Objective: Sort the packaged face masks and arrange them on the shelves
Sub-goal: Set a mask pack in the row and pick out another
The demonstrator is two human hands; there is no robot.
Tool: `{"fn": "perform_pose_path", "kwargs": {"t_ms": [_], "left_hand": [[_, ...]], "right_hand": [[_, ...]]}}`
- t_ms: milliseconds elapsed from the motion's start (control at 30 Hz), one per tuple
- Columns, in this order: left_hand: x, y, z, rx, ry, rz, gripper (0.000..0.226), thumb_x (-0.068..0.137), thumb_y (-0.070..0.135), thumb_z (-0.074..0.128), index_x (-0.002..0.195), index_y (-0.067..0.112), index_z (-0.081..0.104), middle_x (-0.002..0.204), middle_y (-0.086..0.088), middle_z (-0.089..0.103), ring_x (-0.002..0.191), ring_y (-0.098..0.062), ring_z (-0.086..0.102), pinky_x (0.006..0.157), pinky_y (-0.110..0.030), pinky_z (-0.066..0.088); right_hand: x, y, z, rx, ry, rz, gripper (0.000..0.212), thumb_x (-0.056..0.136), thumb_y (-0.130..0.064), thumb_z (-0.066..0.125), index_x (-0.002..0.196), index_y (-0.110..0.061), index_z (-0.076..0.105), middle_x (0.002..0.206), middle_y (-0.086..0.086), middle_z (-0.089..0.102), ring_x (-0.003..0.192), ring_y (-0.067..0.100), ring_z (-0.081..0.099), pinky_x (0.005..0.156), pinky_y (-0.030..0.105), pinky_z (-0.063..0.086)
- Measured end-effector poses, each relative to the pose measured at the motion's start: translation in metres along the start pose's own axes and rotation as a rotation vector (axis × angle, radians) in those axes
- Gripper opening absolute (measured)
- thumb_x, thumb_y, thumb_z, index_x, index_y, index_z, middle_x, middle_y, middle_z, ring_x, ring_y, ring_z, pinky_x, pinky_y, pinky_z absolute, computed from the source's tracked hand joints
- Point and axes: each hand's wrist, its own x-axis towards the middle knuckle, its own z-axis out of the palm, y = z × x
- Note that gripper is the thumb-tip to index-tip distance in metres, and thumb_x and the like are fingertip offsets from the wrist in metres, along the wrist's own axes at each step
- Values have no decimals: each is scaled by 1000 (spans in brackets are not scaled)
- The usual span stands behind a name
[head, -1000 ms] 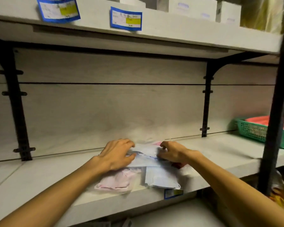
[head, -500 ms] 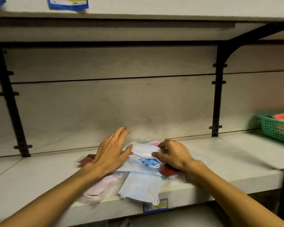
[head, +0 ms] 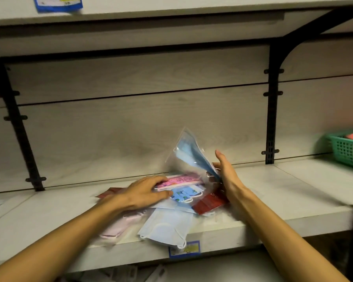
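Sorting is judged at an early stage: the packaged masks lie in one mixed heap (head: 183, 200) on the middle of the shelf (head: 293, 192), with no separate groups formed. One clear packet holding a blue mask (head: 190, 153) is tipped up on edge, long axis sloping from upper left down to lower right, upper corner pointing toward the back panel (head: 130, 129). Right hand (head: 225, 176) supports its lower end, fingers extended; thumb contact cannot be told. Left hand (head: 143, 193) rests on the heap, fingers curled over a pink patterned packet (head: 181, 180). A green basket (head: 346, 151) stands well apart at right.
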Motion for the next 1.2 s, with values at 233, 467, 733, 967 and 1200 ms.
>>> {"fn": "perform_pose_path", "kwargs": {"t_ms": [233, 467, 733, 967, 1200], "left_hand": [[3, 18, -13, 164, 209, -84, 42, 83, 63, 65, 111, 32, 63, 90, 16, 70, 90, -13, 64, 77, -31, 51], [1, 12, -27, 49, -39, -184, 42, 83, 59, 71, 106, 24, 76, 99, 4, 74, 93, -19, 67, 84, -34, 53], [-23, 8, -41, 12, 281, -279, 12, 76, 33, 79, 76, 26, 69, 85, 6, 73, 85, -19, 65, 67, -30, 47], [-50, -8, -58, -288, 256, -289, 20, 80, 22, 81, 77, 21, 62, 77, 1, 66, 73, -18, 57, 64, -29, 39], [-100, -32, -76, -476, 193, -373, 21, 91, 10, 64, 75, 18, 52, 69, 1, 53, 60, -11, 45, 52, -26, 33]], "right_hand": [[1, 4, 7, -92, -86, -154, 39, 85, -58, 67, 102, -23, 70, 102, 5, 70, 81, 19, 63, 66, 28, 47], [10, 13, -1, 12, -3, -247, 26, 92, -38, 68, 93, -12, 72, 82, 3, 72, 62, 15, 62, 55, 26, 47], [12, 9, 1, 22, 190, -425, 44, 99, -45, 57, 64, -19, 48, 59, -9, 47, 60, 14, 42, 62, 35, 39], [-12, 9, 22, -20, 93, -538, 27, 103, -23, 54, 78, -19, 61, 69, -4, 59, 51, -3, 52, 50, 16, 44], [-66, 7, 78, -25, -74, -519, 8, 99, -22, 62, 97, -29, 65, 93, 0, 72, 84, 17, 69, 70, 31, 61]]}}
